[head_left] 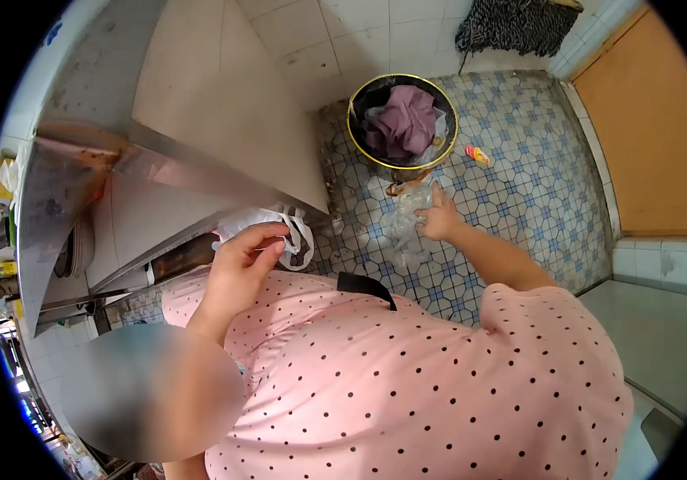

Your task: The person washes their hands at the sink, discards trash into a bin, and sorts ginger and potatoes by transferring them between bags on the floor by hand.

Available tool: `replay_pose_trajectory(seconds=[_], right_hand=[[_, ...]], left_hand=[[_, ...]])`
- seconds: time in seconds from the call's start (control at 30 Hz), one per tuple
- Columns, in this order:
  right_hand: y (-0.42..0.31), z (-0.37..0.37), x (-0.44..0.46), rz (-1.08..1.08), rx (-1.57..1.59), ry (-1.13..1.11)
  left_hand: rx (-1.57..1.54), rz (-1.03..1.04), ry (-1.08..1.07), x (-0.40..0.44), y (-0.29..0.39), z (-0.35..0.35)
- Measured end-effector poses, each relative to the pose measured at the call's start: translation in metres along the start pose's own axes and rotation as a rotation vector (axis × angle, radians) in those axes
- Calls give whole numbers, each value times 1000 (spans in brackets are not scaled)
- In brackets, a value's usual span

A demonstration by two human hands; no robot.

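Observation:
My right hand (440, 220) reaches out over the tiled floor, its fingers on a crumpled clear plastic bag (409, 236). The index finger is stretched out, while the other fingertips press into the film. Just beyond stands a round bin (350, 132) with a yellow rim and a black liner, holding a crumpled mauve cloth or bag (406, 120) and other rubbish. My left hand (243, 260) is pinched closed at the white plastic bag (305, 244), whose loop handles show beside the fingers. Its lower part is hidden behind the hand and clothing.
A red and yellow wrapper (477, 154) lies on the floor right of the bin. A metal-edged counter or cabinet (223, 104) rises at the left. A dark mop head (511, 28) hangs by the back wall, and a wooden door (655, 128) is at the right.

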State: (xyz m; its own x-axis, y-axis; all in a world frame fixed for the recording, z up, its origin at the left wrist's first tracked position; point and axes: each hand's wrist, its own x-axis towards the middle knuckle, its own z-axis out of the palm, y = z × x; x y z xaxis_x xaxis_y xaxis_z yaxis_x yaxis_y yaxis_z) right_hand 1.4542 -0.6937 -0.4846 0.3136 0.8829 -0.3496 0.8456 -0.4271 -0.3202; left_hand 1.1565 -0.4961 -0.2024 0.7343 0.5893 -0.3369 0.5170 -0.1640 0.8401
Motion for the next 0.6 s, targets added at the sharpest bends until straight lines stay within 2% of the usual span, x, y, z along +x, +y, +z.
replay_pose_trajectory(seconds=[0.1, 0.2, 0.23, 0.3, 0.37, 0.47, 0.53, 0.6], right_hand=[[-11, 29, 22, 432, 188, -274], [-24, 38, 39, 564, 644, -255], [-21, 53, 48, 570, 898, -204], [2, 96, 74, 670, 1154, -198], [41, 140, 103, 873, 1152, -278], [8, 55, 53, 564, 914, -289], [0, -32, 16, 302, 800, -467], [-6, -112, -10, 228, 961, -518]], left_hand=[[49, 0, -20, -5, 3, 8], [75, 16, -15, -12, 6, 10], [82, 34, -9, -15, 5, 10], [68, 0, -3, -19, 2, 8], [56, -19, 26, -22, -2, 5], [48, 42, 94, -21, -1, -3], [15, 55, 135, -22, -3, -10], [-45, 18, 163, -21, -12, -18]])
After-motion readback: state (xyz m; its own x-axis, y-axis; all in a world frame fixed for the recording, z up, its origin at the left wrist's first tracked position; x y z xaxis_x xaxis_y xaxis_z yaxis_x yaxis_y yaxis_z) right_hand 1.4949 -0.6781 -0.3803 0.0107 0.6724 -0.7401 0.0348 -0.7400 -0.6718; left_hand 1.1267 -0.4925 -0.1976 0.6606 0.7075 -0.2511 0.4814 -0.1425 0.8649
